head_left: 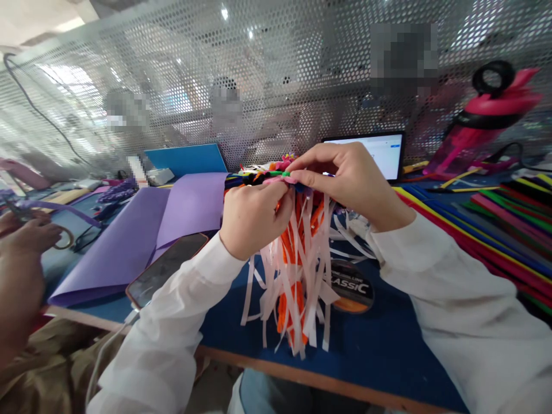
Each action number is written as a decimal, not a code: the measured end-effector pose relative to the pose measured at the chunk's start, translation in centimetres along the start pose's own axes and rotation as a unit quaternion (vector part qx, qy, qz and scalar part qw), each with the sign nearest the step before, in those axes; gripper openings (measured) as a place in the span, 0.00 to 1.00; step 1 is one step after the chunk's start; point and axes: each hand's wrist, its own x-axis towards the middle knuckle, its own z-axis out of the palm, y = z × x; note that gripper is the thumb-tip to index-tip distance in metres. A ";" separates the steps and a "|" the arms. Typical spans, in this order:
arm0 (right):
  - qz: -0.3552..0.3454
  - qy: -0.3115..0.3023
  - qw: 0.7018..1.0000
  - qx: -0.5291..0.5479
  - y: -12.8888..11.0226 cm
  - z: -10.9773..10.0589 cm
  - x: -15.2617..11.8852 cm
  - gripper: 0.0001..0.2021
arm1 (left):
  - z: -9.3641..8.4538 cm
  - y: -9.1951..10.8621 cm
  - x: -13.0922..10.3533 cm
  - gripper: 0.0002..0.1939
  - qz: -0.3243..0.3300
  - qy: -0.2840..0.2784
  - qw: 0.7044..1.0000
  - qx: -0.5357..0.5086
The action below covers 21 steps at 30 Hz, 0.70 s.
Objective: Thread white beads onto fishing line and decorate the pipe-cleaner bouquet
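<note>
A tasselled craft piece [297,276] with orange pipe cleaners and pale pink ribbon strips hangs down over the blue table. Its top is a cluster of pink, green, blue and black fuzzy parts. My left hand [256,215] pinches the left side of this top, fingers curled in. From the right, my right hand [349,181] pinches the same top with thumb and forefinger close to the green part. Both hands nearly meet there, and the fingers hide some of the cluster. Beneath the ribbons at the right lies a round black label [351,287].
Purple sheets [116,247] and a phone [168,270] with a cable lie left. Pipe cleaners [474,230] spread right, near a pink bottle [483,123]. A tablet [388,152] leans on the perforated metal screen [267,69]. Another person's hands [32,233] hold scissors at far left.
</note>
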 end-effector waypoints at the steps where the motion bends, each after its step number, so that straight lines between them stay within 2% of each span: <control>1: 0.004 0.000 1.000 0.002 -0.1 0.1 0.0 0.07 | 0.0 0.0 0.0 0.16 -0.001 0.000 1.000 -0.003; 6: -0.008 0.012 1.000 -0.021 -0.3 0.2 0.0 0.04 | 0.1 0.1 0.0 0.15 -0.012 -0.002 1.000 -0.022; 10: -0.040 0.025 0.997 -0.068 -0.3 0.2 0.0 0.03 | -0.3 0.2 0.2 0.12 -0.043 -0.022 0.995 -0.089; 16: -0.088 0.057 0.988 -0.117 -0.6 -0.1 -0.2 0.05 | -1.3 -0.2 0.5 0.08 -0.148 -0.105 0.947 -0.267; 19: -0.105 0.070 0.984 -0.126 -1.0 -0.3 -0.4 0.06 | -1.3 -0.2 0.2 0.06 -0.167 -0.114 0.933 -0.299; 21: -0.111 0.078 0.983 -0.125 -1.3 -0.4 -0.6 0.07 | -1.2 0.0 -0.1 0.06 -0.161 -0.112 0.937 -0.290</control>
